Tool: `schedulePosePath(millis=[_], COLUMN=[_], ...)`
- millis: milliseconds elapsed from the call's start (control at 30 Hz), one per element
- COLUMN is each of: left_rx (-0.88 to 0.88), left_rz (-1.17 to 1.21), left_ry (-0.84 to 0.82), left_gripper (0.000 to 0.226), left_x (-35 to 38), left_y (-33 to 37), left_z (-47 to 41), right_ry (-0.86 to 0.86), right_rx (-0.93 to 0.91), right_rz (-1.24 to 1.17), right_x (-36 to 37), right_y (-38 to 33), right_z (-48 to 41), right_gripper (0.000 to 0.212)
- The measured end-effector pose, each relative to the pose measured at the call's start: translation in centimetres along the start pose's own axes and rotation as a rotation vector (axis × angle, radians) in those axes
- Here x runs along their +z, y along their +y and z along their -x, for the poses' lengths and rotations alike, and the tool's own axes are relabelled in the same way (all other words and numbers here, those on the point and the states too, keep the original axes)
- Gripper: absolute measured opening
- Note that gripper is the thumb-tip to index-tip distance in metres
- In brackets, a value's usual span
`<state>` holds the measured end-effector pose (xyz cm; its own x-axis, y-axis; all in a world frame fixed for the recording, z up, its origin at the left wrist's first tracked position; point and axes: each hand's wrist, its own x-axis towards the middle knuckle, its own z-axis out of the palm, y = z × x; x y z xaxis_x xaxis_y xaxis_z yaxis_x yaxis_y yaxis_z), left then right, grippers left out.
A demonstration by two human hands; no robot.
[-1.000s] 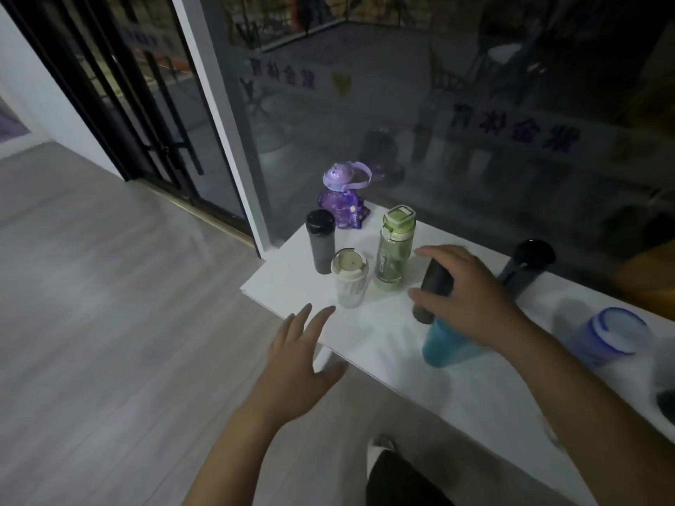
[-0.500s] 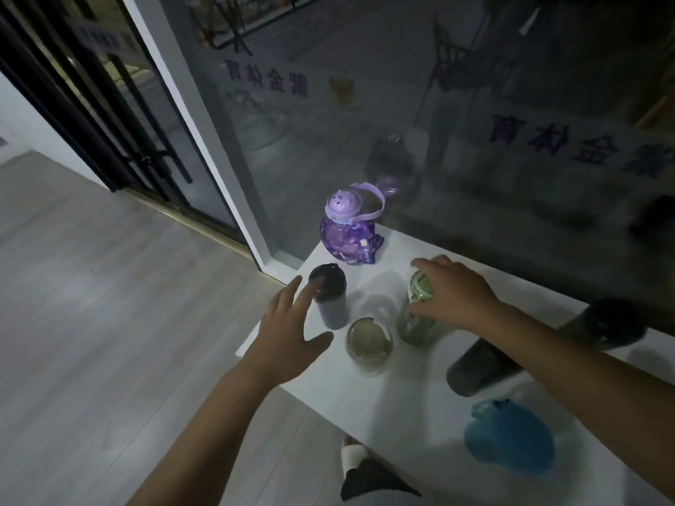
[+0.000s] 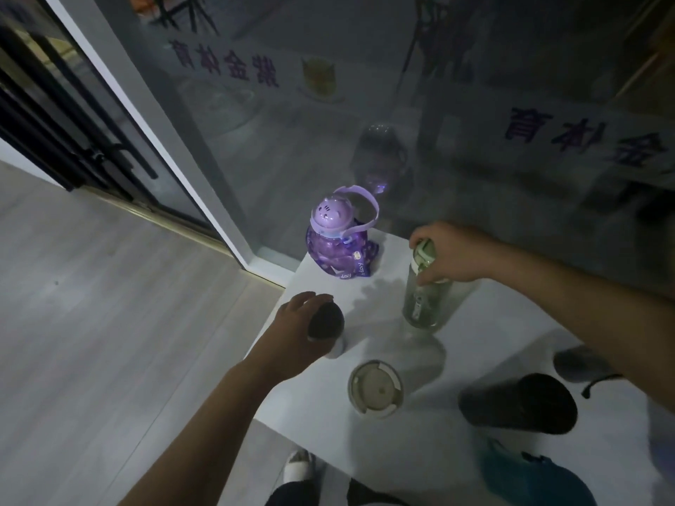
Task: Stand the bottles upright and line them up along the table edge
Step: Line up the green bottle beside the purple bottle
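On the white table (image 3: pixel 431 447), my left hand (image 3: pixel 292 332) wraps around the black-capped grey tumbler (image 3: pixel 327 323) near the left edge. My right hand (image 3: pixel 447 252) grips the lid of the clear green bottle (image 3: pixel 423 301), which stands upright. A purple cat-lidded bottle (image 3: pixel 334 242) stands at the far corner by the glass. A clear cup with a cream lid (image 3: pixel 376 388) stands near the front edge. To the right stand a dark flask (image 3: pixel 522 403) and a teal bottle (image 3: pixel 533 476).
A glass wall (image 3: pixel 365 104) runs directly behind the table, with a white frame post (image 3: pixel 153 133) at its left. Grey wood floor (image 3: pixel 109 323) lies to the left. My shoe (image 3: pixel 297 467) shows below the table's front edge. A blurred grey object (image 3: pixel 580 363) lies under my right forearm.
My left hand has closed onto the black-capped tumbler. My right hand keeps hold of the green bottle's lid. The view has tilted further down over the table.
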<state>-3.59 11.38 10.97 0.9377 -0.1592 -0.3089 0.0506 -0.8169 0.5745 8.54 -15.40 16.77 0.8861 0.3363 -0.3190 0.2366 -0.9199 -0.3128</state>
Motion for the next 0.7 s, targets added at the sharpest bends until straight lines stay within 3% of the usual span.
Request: schedulePosePath(millis=[300, 700], left_rx=[0.109, 0.226], left_rz=[0.123, 0.209], left_ry=[-0.066, -0.149], left_gripper=[0.073, 0.077], left_x=[-0.5, -0.8], left_y=[-2.4, -5.3], left_z=[-1.0, -2.1], right_ry=[0.079, 0.028], right_rx=[-0.032, 0.025], right_rz=[0.039, 0.072], right_x=[-0.6, -0.8], right_y=[-1.2, -3.0], right_z=[-5.1, -7.1], right_gripper=[0.063, 0.061])
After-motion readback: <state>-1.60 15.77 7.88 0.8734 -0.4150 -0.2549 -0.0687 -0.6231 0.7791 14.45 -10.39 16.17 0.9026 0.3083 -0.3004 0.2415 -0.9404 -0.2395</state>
